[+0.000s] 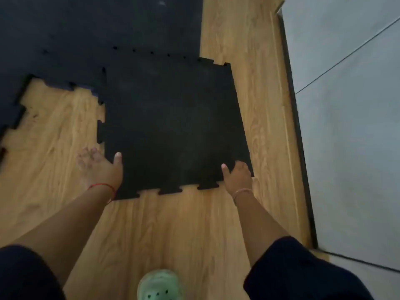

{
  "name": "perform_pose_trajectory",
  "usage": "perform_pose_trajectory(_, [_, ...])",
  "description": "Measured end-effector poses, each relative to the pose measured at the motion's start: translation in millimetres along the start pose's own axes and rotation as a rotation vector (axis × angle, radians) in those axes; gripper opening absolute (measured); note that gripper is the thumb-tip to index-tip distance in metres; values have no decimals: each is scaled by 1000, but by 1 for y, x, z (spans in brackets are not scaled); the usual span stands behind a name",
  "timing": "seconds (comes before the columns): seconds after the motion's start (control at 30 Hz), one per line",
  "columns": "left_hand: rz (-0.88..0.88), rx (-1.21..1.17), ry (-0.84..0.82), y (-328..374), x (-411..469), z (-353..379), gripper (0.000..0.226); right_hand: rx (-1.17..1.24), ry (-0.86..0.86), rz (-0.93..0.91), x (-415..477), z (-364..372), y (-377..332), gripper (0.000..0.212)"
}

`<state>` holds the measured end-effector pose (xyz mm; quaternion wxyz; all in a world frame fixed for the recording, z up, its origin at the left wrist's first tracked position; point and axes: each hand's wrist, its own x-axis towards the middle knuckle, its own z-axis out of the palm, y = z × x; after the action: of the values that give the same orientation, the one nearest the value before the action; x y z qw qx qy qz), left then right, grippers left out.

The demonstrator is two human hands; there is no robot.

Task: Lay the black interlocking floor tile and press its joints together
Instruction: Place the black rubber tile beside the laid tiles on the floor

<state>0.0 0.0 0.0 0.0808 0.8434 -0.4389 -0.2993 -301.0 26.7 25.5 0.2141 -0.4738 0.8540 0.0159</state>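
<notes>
The black tile (173,126) lies on the wood floor (173,230), stretching toward 12 o'clock from both hands. The left hand (101,167) and right hand (237,176) grip its near corners, thumbs on top. Its far edge overlaps the laid mats (86,35), joints not yet seated.

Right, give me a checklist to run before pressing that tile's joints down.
1. Both hands on the black tile: ok, left hand and right hand hold its near corners.
2. Far edge meets the laid mat: cannot tell, too dark and blurred.
3. Left tabs seated: not ok, they lie free over the wood floor.
4. Squared to the mat: not ok, looks skewed.
5. Green shoe clear of tile: ok.
</notes>
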Motion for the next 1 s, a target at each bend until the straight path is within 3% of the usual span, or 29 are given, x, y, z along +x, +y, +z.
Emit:
perform_pose_trajectory(0.13, [-196, -48, -43, 7, 32, 26, 71, 43, 117, 179, 43, 16, 14, 78])
perform_pose_trajectory(0.23, [-193, 4, -54, 14, 47, 37, 74, 241, 76, 260, 63, 24, 31, 101])
perform_pose_trajectory(0.37, [-104, 3, -106, 4, 56, 30, 71, 261, -8, 207, 71, 27, 50, 121])
perform_pose_trajectory(0.53, [-136, -144, -178, -5, 73, 11, 61, 481, 9, 234, 68, 24, 60, 109])
perform_pose_trajectory(0.67, [-108, -128, -203, -10, 93, -14, 60, 649, -118, 302, 43, 43, 55, 93])
perform_pose_trajectory(0.87, [38, -89, 19, -36, 88, -65, 48, 825, -214, 280, -7, 63, 43, 89])
perform_pose_trajectory(1.0, [123, 49, 220, -76, 76, -91, 43, 873, -386, 275, -44, 77, 31, 71])
